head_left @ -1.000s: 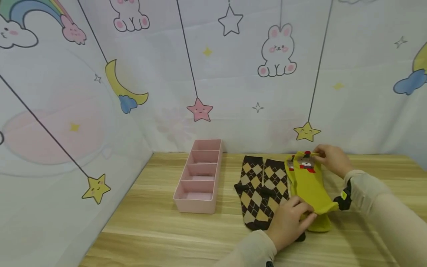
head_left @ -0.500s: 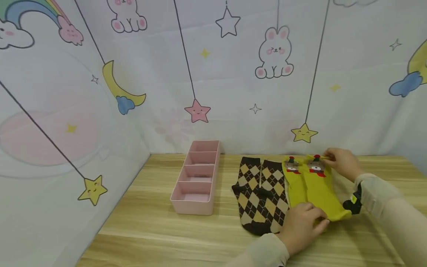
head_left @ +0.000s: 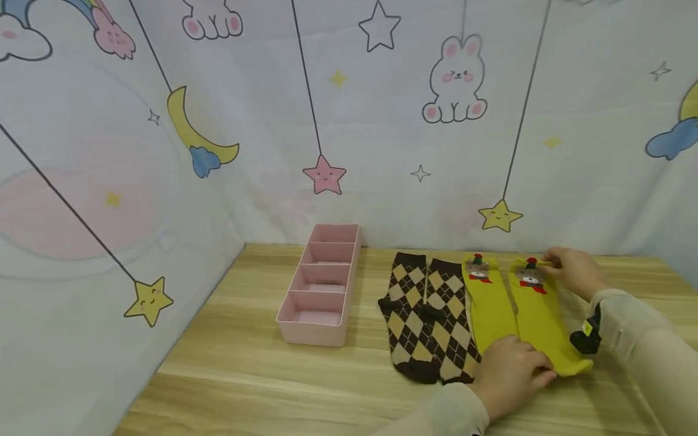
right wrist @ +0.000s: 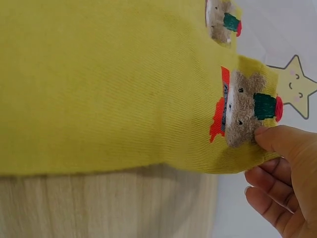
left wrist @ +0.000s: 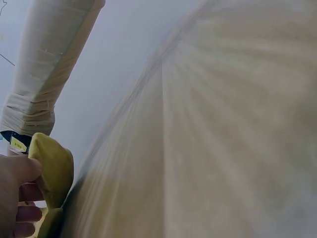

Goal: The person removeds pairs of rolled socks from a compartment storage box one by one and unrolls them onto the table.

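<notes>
Two yellow socks with bear faces lie side by side at the right of the table. My right hand [head_left: 577, 272] pinches the cuff of the right yellow sock [head_left: 540, 321]; the right wrist view shows the thumb on the bear patch [right wrist: 242, 109]. At the toe end, my left hand [head_left: 509, 375] pinches the same sock, and in the left wrist view its thumb presses the yellow fabric [left wrist: 52, 168]. The left yellow sock [head_left: 491, 309] lies flat, its toe hidden behind my left hand. A pair of argyle socks [head_left: 409, 321] lies just left of it.
A pink organizer box [head_left: 311, 333] with several compartments in a row stands left of the socks on the wooden table [head_left: 245, 375]. Behind the table hangs a printed fabric backdrop [head_left: 382, 139].
Both hands have moved right with the right yellow sock. It overlapped the other yellow sock before; now the two lie apart at the cuffs, side by side.
</notes>
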{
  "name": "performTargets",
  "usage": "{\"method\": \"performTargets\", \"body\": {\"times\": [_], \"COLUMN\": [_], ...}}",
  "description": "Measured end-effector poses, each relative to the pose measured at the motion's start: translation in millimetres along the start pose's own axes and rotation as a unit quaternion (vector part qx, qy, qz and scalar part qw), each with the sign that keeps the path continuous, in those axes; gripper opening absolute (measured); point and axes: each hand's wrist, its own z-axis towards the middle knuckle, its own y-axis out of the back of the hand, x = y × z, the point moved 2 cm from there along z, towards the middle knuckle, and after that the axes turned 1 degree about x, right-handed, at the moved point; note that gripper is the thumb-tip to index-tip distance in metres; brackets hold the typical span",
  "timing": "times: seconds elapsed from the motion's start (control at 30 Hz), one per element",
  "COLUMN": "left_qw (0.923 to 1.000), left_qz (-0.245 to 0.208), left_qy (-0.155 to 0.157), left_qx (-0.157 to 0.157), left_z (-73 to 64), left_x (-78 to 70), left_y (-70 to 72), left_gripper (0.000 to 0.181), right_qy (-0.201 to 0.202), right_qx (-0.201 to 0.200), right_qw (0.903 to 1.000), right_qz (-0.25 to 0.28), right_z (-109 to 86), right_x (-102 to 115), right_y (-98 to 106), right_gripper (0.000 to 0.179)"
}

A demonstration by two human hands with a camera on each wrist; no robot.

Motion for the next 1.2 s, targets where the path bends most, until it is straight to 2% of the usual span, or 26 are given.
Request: {"method": "performTargets", "body": {"times": [0.3,0.4,0.77,1.0,1.2], "left_qw": [0.9992,0.9990,0.9958,0.9933,0.9924], "left_qz": [-0.016,-0.023,-0.043,-0.055,-0.062], "left_qy": [-0.020,-0.010,0.055,0.071,0.072], "left_qx": [0.032,0.038,0.058,0.073,0.077], "left_z": [-0.2,-1.2,-4.2,-3.8,-5.1], "left_x": [-6.2,-7.4,-9.2,-9.3,-7.9], "left_y": [-10.0,-11.2,-11.7,-12.9,-13.1], "left_gripper": [0.016,0.016,0.024,0.024,0.025], "right_qy": [-0.017,-0.022,-0.038,-0.042,-0.045], "right_qx": [0.014,0.016,0.036,0.045,0.054], "right_qw": [0.9998,0.9996,0.9986,0.9981,0.9973], "right_qz": [0.001,0.004,0.000,0.005,0.019], "right_z": [1.0,0.1,-2.2,-3.4,-4.3], "right_x": [-6.2,-7.8,-13.6,-15.6,-14.0], "right_y": [-5.8,-7.6,-14.1,-17.1,-19.6], "right_gripper": [0.026,0.027,0.028,0.035,0.037]}}
